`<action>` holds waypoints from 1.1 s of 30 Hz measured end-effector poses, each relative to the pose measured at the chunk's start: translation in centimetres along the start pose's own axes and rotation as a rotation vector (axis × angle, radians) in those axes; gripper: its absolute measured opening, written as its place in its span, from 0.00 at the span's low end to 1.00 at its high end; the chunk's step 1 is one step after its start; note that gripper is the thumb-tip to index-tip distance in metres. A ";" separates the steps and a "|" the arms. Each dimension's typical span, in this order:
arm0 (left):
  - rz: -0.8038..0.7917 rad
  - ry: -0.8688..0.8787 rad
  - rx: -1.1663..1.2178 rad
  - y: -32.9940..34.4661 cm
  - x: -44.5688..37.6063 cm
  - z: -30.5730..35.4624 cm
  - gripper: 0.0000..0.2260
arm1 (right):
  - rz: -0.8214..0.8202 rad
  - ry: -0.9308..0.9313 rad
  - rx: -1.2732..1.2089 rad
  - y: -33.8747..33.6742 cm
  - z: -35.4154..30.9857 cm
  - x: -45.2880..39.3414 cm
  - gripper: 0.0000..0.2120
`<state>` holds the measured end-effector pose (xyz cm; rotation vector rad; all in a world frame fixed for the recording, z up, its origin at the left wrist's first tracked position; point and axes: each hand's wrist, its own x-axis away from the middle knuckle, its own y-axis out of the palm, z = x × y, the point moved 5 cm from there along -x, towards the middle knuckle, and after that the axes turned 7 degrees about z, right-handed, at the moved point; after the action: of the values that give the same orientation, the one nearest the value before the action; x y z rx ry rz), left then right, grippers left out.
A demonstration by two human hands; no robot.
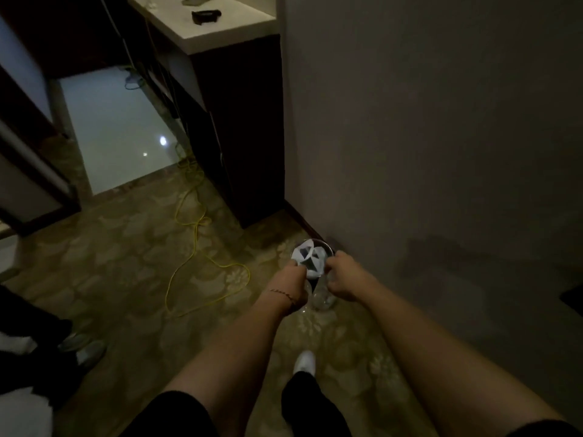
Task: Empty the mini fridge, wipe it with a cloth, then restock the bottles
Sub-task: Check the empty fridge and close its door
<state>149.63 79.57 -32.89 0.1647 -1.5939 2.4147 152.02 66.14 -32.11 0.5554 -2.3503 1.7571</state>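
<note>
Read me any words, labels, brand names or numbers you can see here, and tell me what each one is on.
No text can be read anywhere.
Clear bottles held by the left hand and right hand: no readable label.
Round tray with white and dark shapes: no letters made out.
Left wrist marking: too small and blurred.
Black object on the counter: too dark.

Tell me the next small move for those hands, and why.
Probably lower the load to the carpet. The left hand and the right hand each grip a clear bottle, a round tray between them, held in mid-air with no fridge in view.
</note>
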 end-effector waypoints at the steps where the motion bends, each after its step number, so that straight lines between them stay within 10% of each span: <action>1: -0.007 -0.009 0.009 0.3 -2.8 -0.8 0.17 | -0.012 -0.001 0.004 0.0 0.1 -2.8 0.19; 18: -0.136 0.131 -0.015 22.5 -35.8 -14.3 0.23 | -0.066 0.225 -0.055 20.4 11.6 -35.0 0.21; 33: -0.154 0.156 -0.064 33.1 -45.9 -21.0 0.21 | -0.056 0.330 -0.178 31.5 16.3 -45.3 0.27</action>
<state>185.99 80.05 -81.04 0.0816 -1.5281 2.1999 183.18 67.38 -80.45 0.2769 -2.2053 1.4654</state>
